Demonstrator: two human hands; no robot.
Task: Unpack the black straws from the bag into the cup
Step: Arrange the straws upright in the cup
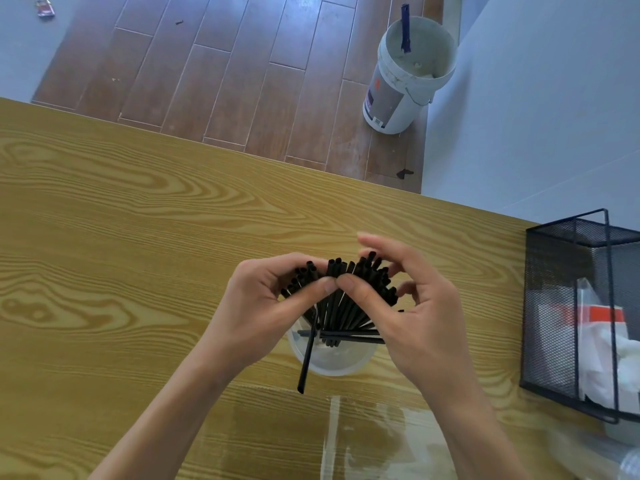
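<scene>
Both hands were wrapped around the straws, a fat black bundle standing in the cup just right of the middle of the table. The left hand curled round the bundle from 9 o'clock, thumb laid across the front. The right hand came in from 3 o'clock, thumb pressed on the front too, its tip touching the left thumb, while the fingers hooked over the far tops of the straws. So both were gripping, not spread.

The straw tops fanned out above the thumbs, open ends up. A few straws lay crosswise over the cup rim, and one stuck out over the rim toward 6 o'clock, its tip hanging over the table.

The cup was clear or whitish plastic and mostly hidden by the hands. At 6 o'clock from it a clear bag lay flat on the table, hard to make out.

At 3 o'clock on the table edge sat a black mesh basket with something white and red inside. On the floor at 1 o'clock stood a white bucket with a blue handle poking out.
</scene>
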